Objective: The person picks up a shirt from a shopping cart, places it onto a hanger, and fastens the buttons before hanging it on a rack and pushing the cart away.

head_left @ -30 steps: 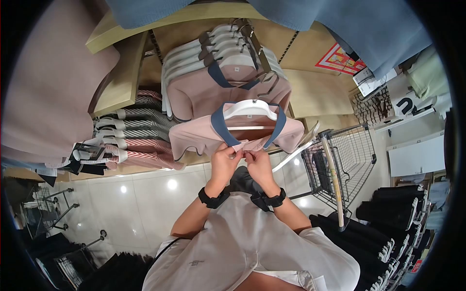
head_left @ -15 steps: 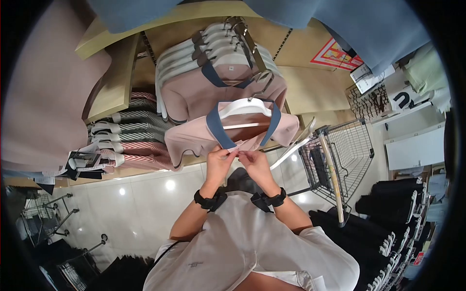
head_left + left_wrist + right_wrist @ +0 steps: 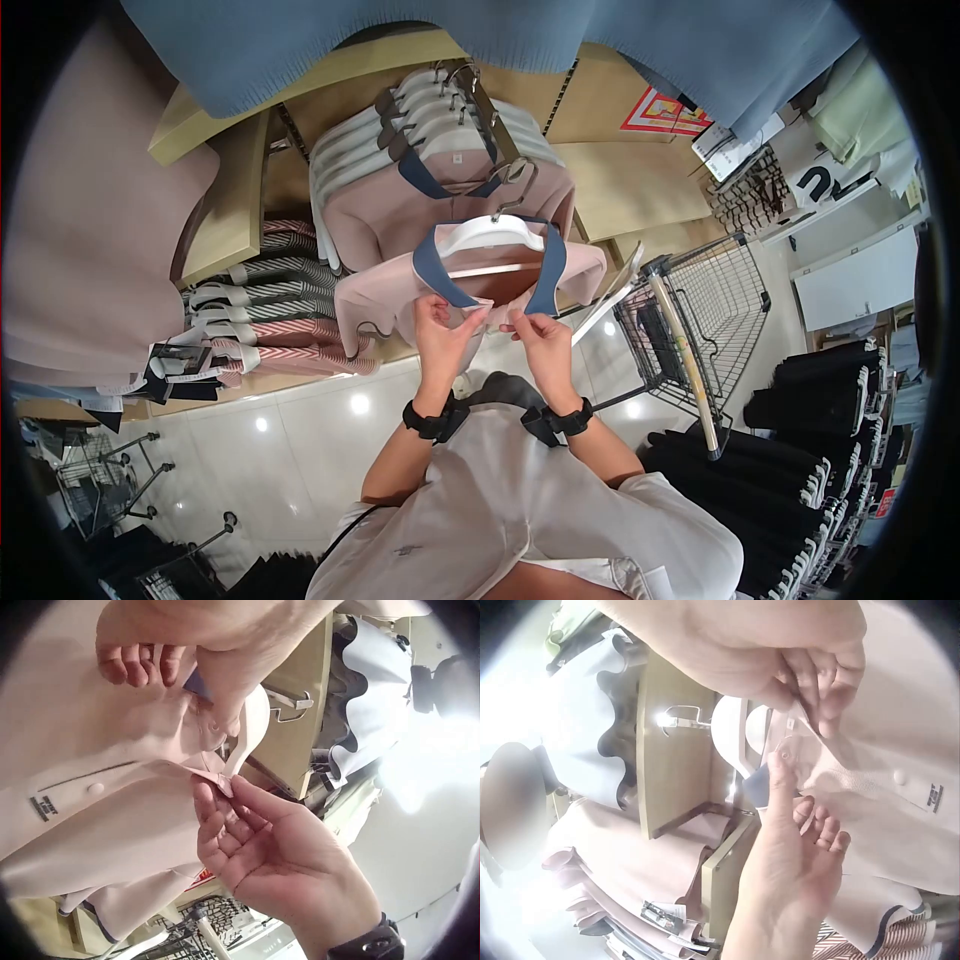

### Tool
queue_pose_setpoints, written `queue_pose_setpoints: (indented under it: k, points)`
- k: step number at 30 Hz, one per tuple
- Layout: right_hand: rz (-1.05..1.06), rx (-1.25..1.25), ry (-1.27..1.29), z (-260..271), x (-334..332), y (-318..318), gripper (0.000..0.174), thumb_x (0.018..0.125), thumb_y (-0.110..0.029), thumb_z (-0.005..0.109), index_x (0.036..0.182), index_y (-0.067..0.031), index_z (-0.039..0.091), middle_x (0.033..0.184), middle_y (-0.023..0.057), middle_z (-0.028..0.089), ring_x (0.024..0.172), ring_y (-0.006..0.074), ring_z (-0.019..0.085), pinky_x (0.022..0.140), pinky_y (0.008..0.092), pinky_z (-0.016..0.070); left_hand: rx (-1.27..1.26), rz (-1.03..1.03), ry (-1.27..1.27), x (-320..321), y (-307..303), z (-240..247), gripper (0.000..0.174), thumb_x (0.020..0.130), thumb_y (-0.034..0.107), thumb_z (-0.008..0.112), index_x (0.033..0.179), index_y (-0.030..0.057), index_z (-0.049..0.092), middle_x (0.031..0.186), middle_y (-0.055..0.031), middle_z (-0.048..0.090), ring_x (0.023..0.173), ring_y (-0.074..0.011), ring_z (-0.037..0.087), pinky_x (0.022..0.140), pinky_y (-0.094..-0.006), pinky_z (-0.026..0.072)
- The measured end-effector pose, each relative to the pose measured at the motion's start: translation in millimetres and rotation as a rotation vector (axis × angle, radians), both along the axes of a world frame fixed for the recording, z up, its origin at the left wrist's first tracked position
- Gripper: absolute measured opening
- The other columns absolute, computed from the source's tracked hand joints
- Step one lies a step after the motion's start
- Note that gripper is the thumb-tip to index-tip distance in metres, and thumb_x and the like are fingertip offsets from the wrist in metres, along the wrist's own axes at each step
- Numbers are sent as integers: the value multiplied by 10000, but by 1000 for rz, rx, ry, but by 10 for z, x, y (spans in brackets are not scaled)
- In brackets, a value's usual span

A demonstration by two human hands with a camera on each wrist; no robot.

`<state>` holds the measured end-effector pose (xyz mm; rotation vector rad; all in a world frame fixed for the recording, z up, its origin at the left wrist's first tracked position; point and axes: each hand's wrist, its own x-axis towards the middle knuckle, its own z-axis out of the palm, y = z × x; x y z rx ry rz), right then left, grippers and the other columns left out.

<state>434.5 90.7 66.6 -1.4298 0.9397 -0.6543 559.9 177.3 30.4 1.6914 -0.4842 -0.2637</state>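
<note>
Pink shirt [image 3: 135,825] cut off; chest print [image 3: 43,808] illegible

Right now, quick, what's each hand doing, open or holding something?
Left hand: open, thumb at the neck opening of the pink shirt.
Right hand: closed, pinching the shirt's front edge.

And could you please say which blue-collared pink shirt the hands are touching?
The front shirt: the right hand pinches its edge and the left hand touches it; the other shirt hangs behind, untouched.
</note>
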Motion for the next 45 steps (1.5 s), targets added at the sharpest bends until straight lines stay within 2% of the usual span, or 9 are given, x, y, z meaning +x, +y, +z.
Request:
queue_pose_setpoints:
  k: [5,9,13,16,23,25,27,32,45]
  points:
    - [20,-15,102,59,-43,11,260,894,-184,671,818,63,691,737,73,701,661,82,576,636,220,455,-66,91,38,5,-199,150,548,671,251,870,997,-3,510,857,-40,493,724,-136,455,668,-269,436]
    - [-75,-50,79,8,-42,40,217,869,-159,702,827,53,686,724,45,680,657,76,555,617,221,440,-137,92,170,64,-318,281,345,785,184,792,958,-10,565,826,-9,573,708,-85,503,654,-230,429]
    - [-226,-331,-7,-3,-18,19,175,842,-126,724,834,38,664,696,16,622,650,64,521,594,230,424,-282,-17,407,103,-252,457,134,867,101,710,913,-1,637,858,10,636,758,-58,549,680,-204,430]
    - [-240,-349,-23,43,30,-13,170,846,-127,728,858,35,678,726,10,633,680,54,534,605,214,425,-410,-105,506,84,-225,418,125,857,96,723,886,-1,649,838,-13,663,724,-51,582,634,-207,444]
    - [-169,-137,-20,247,216,-14,183,846,-129,720,875,51,704,723,19,682,653,40,555,604,218,453,-370,-85,543,-51,-336,360,140,843,108,743,855,-19,685,792,2,654,685,-48,556,619,-204,437]
    - [-189,-136,-49,150,248,-12,188,848,-134,718,878,52,703,720,25,682,653,44,558,606,221,455,-284,-144,463,-96,-348,361,149,865,84,710,973,-15,685,888,-17,677,753,-59,575,682,-219,451]
    - [-213,-128,-78,107,258,-3,194,851,-139,716,882,52,703,717,31,682,652,48,561,607,224,456,-259,-158,439,-109,-332,310,159,871,91,706,982,-20,687,897,-15,676,751,-51,563,685,-217,450]
    - [-250,-183,-60,50,278,-46,228,867,-159,714,875,69,701,734,27,669,653,43,548,599,199,440,-297,-159,439,-112,-333,293,165,901,127,672,933,-33,697,825,7,664,735,-38,542,654,-206,436]
    - [-208,-354,-28,-30,303,-61,173,844,-116,725,890,50,706,751,45,660,657,60,526,575,225,410,-303,-173,465,-114,-289,342,163,903,107,666,981,-34,688,884,-10,677,782,-53,567,702,-212,448]
